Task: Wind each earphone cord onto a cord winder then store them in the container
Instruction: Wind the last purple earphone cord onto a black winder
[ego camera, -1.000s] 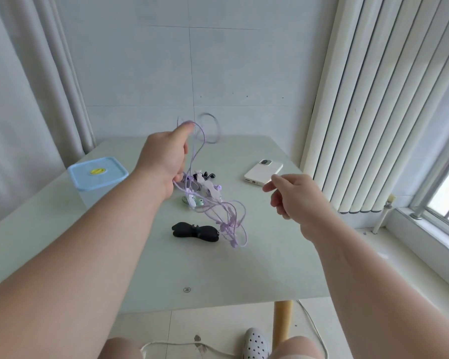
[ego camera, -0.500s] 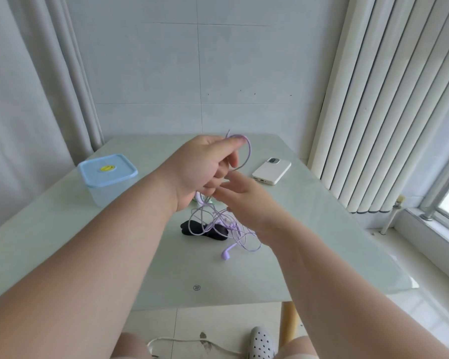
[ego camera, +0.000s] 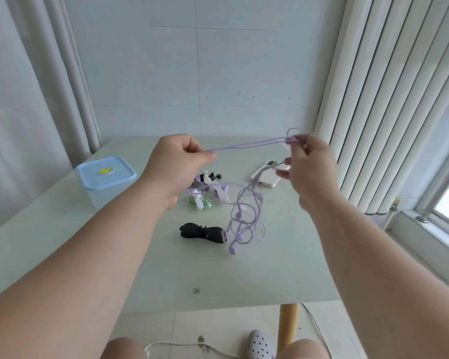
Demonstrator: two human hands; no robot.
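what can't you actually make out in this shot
All in the head view:
1. Pile of earphones and winders: partly behind the left hand, so their count is unclear.
2. Container: blue lid on, cloudy walls; its contents cannot be told.
3. Purple earphone cord: it vanishes inside the left hand and the right hand, and the hanging tangle is too fine to trace.
4. Phone: partly covered by the right hand's fingers.

On the desk point(ego camera: 283, 268), the container point(ego camera: 106, 174) sits left, the phone point(ego camera: 266, 177) right, the earphone pile point(ego camera: 208, 193) between them, a winder point(ego camera: 201, 232) before it, a cord point(ego camera: 244, 145) dangling just right.
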